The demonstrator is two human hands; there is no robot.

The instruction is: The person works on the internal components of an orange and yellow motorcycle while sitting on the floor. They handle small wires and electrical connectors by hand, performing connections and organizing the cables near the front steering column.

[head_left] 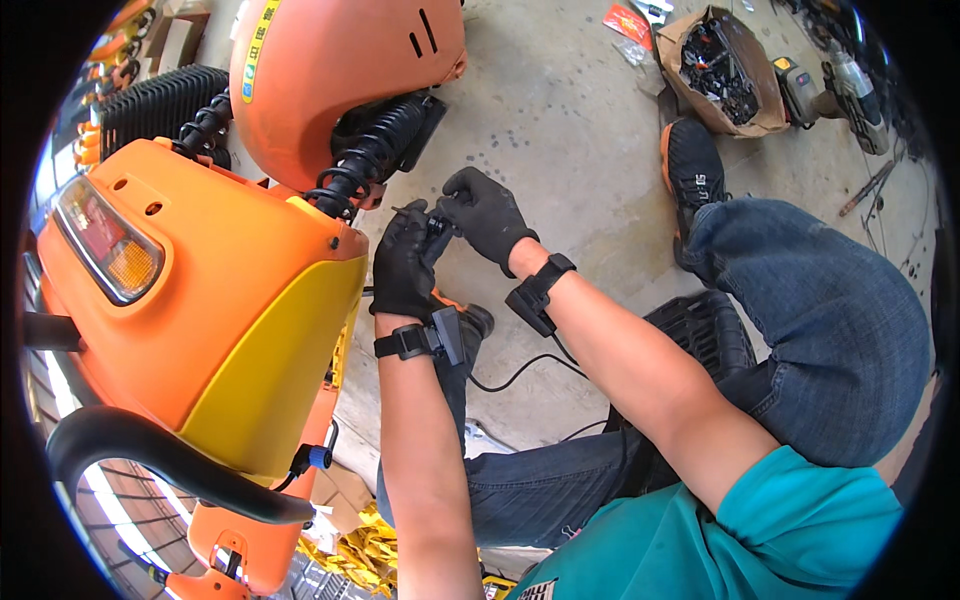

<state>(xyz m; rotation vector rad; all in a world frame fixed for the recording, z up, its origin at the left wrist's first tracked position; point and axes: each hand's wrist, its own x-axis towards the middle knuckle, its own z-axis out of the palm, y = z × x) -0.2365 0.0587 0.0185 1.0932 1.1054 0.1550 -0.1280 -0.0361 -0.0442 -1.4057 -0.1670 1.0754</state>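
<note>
Both my hands wear black gloves and meet in front of a shock absorber (pixel 362 165) with a black coil spring. My left hand (pixel 402 268) is closed around a small black part (pixel 437 240), and a thin metal piece juts out above its fingers. From the right, my right hand (pixel 487 215) has its fingertips pinched at the upper end of that same part. The gloves cover much of it, so its exact kind is hidden. Just left of my hands are the orange fender (pixel 340 75) and the orange body panel (pixel 200 250) of a vehicle.
A light cluster (pixel 108 240) and a black handlebar-like tube (pixel 150 465) belong to the vehicle. On the concrete floor, a paper bag of small black parts (pixel 720 75) stands beside a cordless drill (pixel 850 95). A black crate (pixel 705 330) is by my bent leg. Yellow wrapping (pixel 355 560) lies lower left.
</note>
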